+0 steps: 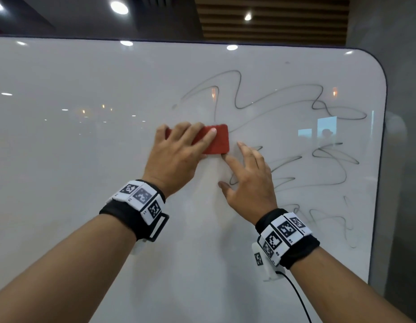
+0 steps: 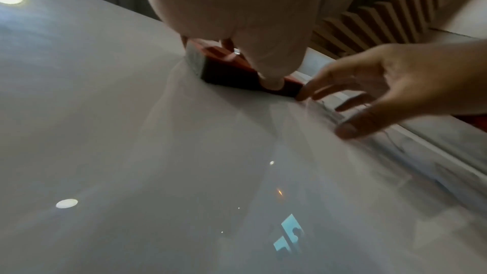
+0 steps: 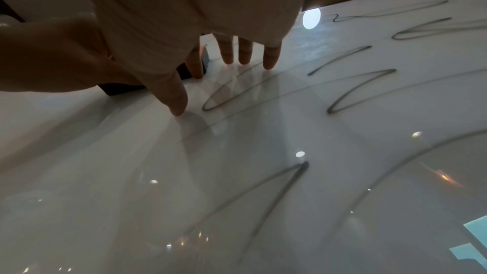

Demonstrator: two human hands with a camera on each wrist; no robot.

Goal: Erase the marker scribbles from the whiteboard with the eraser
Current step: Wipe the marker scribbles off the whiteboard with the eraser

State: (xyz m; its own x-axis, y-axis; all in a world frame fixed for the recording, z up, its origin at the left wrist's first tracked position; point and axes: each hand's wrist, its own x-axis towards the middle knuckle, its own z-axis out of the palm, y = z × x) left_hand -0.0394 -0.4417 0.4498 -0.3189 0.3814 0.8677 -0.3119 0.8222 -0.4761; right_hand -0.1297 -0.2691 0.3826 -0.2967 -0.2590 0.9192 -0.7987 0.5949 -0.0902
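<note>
Gripping the eraser [image 1: 217, 141] flat on the whiteboard [image 1: 86, 159] at the scribbles' [image 1: 318, 106] left edge, the left hand [image 1: 179, 157] should press evenly and sweep right once the right hand [image 1: 251, 183], fingers straight and spread on the board, lifts clear.

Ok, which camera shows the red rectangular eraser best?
Head view: the red rectangular eraser shows most of its face under the left hand. Left wrist shows its side edge; right wrist only a dark corner.

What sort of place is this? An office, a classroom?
Probably an office or meeting space, though I can't be sure: a large glossy whiteboard bearing marker scribbles, round recessed ceiling lights, and a wooden slatted ceiling panel above.
</note>
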